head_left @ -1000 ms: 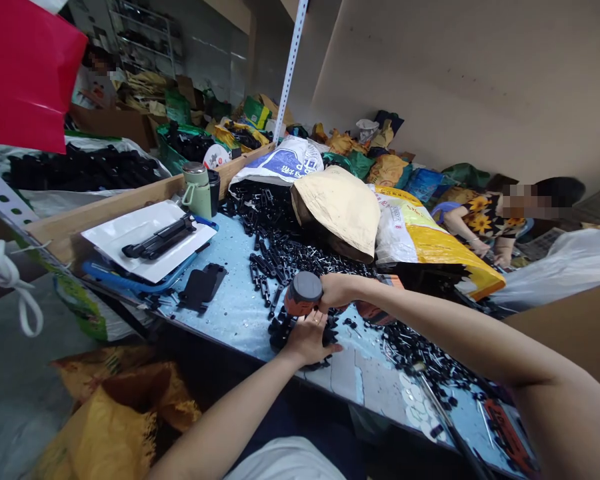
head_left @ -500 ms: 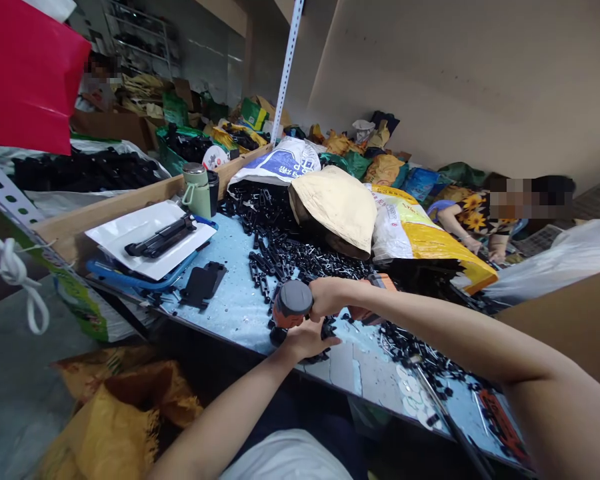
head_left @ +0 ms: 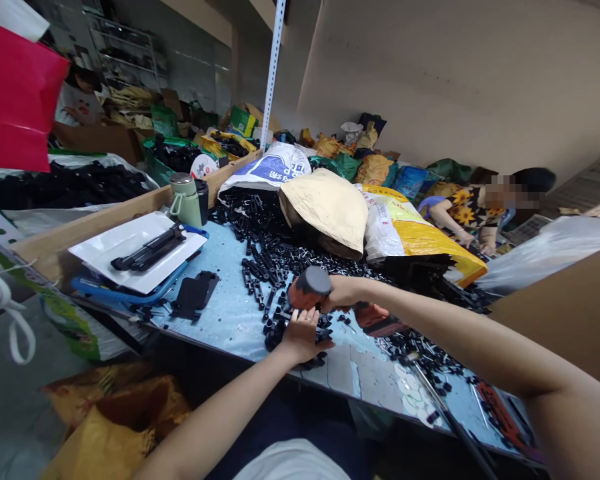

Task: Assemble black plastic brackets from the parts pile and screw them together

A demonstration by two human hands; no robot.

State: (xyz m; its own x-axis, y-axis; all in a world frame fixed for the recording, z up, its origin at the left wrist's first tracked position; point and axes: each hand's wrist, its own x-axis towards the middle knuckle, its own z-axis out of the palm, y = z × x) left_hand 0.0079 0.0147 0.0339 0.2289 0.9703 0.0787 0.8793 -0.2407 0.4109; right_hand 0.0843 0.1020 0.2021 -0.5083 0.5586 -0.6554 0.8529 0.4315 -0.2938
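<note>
My right hand (head_left: 341,293) is wrapped round the grip of an orange and dark-grey cordless drill (head_left: 310,287). Its round grey end faces up toward me, and the orange lower part (head_left: 377,320) shows under my forearm. Close below the drill, my left hand (head_left: 303,335) lies over a cluster of black plastic parts (head_left: 276,332) near the table's front edge. Its fingers are stretched forward and the thumb points right, apart from them. Whatever lies under the palm is hidden, and so is the drill's tip.
Loose black parts and screws (head_left: 300,257) spill from sacks behind my hands. A tray (head_left: 143,293) with paper, a green flask (head_left: 184,203) and a black plate (head_left: 196,293) lie left. A metal rod (head_left: 443,407) crosses the right side. A co-worker (head_left: 467,207) sits beyond.
The drill and my right hand have risen slightly and shifted right, away from the left hand. More of the left fingers shows now. The view has turned a little.
</note>
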